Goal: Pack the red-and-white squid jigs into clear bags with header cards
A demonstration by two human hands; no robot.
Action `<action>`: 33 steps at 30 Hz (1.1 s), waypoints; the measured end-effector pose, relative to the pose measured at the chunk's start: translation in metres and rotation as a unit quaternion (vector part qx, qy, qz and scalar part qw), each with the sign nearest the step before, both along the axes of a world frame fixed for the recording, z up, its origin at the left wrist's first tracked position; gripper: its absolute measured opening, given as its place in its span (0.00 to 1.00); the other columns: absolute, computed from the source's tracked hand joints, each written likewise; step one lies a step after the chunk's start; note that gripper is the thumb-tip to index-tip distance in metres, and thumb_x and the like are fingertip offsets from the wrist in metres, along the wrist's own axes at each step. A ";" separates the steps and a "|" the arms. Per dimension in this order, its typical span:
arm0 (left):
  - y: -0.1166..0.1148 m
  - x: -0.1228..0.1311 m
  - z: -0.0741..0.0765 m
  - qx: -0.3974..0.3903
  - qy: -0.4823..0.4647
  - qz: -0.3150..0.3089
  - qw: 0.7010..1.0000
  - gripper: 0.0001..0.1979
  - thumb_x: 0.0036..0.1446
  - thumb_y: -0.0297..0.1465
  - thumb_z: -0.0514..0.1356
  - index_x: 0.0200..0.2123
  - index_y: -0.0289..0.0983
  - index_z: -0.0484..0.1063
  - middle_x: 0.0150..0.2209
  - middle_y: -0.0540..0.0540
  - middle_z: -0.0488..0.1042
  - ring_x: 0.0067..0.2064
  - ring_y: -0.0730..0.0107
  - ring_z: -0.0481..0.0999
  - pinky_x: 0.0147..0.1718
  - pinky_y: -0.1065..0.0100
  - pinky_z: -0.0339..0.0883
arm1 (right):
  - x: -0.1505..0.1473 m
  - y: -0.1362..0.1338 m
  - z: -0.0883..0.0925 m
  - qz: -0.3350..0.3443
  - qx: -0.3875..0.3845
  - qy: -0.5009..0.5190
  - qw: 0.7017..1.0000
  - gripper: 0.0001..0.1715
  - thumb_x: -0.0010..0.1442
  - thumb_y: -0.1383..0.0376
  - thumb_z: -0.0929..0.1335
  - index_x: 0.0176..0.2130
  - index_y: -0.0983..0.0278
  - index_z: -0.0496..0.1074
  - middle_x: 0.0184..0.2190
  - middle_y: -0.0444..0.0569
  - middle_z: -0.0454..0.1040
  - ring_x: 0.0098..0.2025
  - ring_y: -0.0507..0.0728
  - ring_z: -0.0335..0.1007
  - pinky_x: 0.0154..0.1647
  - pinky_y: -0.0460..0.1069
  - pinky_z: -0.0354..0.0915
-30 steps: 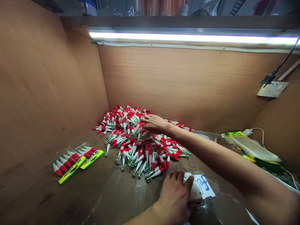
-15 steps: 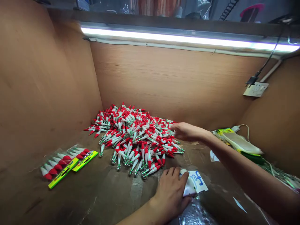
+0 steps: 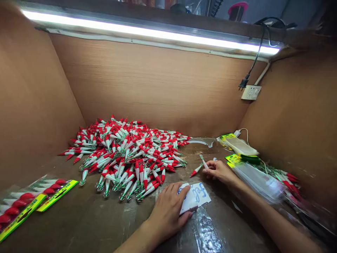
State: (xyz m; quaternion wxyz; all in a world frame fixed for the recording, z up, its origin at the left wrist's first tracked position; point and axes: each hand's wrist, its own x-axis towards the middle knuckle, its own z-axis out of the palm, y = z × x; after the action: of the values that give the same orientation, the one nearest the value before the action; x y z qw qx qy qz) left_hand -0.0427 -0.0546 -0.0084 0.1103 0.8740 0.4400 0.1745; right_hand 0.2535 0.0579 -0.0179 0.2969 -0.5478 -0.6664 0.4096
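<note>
A big heap of red-and-white squid jigs [image 3: 126,151] with green hook crowns lies left of centre. My right hand [image 3: 217,172], to the right of the heap, pinches one squid jig [image 3: 203,161] with its hook end up. Another single squid jig [image 3: 196,170] lies just left of those fingers, its red tip down-left. My left hand [image 3: 171,207] grips a small white block [image 3: 189,202] with blue handwriting, thumb on the near side and fingers over the far side. A white paper with blue letters [image 3: 202,193] shows at the block's right.
Packed jigs with yellow-green header cards [image 3: 57,195] lie at left. At right are clear bags with yellow-green headers [image 3: 258,179], a further stack of bags [image 3: 240,144] and more jigs [image 3: 291,179]. A plug [image 3: 243,83] hangs by a socket [image 3: 251,92]. Clear tape [image 3: 207,232] covers the front.
My right hand has come back from the heap's right edge toward me, now with a squid jig in its fingers. My left hand stays on the block. The view has turned right.
</note>
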 end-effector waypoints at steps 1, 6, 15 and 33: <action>0.000 0.000 0.000 0.001 -0.001 -0.002 1.000 0.31 0.59 0.42 0.63 0.64 0.46 0.60 0.61 0.40 0.64 0.60 0.48 0.66 0.59 0.47 0.62 | 0.003 0.000 -0.002 0.001 -0.008 0.020 1.000 0.26 0.54 0.49 0.73 0.43 0.65 0.76 0.31 0.49 0.79 0.28 0.54 0.74 0.23 0.44 0.62; 0.004 -0.001 -0.001 0.005 -0.008 -0.015 1.000 0.32 0.59 0.39 0.64 0.65 0.46 0.59 0.62 0.40 0.64 0.61 0.49 0.66 0.60 0.47 0.62 | 0.005 -0.007 0.002 0.055 -0.073 0.188 0.978 0.30 0.62 0.46 0.69 0.54 0.62 0.73 0.46 0.55 0.79 0.27 0.51 0.74 0.21 0.42 0.62; 0.013 -0.010 0.010 0.002 0.021 0.012 1.000 0.45 0.52 0.42 0.68 0.69 0.48 0.51 0.56 0.42 0.67 0.56 0.49 0.68 0.58 0.47 0.62 | 0.016 -0.030 0.038 0.201 -0.202 0.191 0.939 0.28 0.60 0.50 0.73 0.54 0.64 0.73 0.41 0.53 0.79 0.24 0.48 0.69 0.21 0.41 0.60; 0.011 -0.003 0.006 -0.006 -0.002 0.025 1.000 0.48 0.51 0.42 0.69 0.70 0.46 0.49 0.53 0.42 0.69 0.53 0.50 0.68 0.54 0.51 0.65 | -0.051 -0.065 0.025 0.313 0.203 -0.157 0.914 0.09 0.65 0.63 0.69 0.34 0.60 0.80 0.39 0.47 0.74 0.42 0.55 0.70 0.44 0.47 0.63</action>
State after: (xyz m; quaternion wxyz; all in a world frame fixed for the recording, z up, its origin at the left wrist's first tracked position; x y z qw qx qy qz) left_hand -0.0457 -0.0435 -0.0021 0.1119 0.8619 0.4621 0.1761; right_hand 0.2028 -0.0074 0.0069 0.1500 -0.2963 -0.9106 0.2461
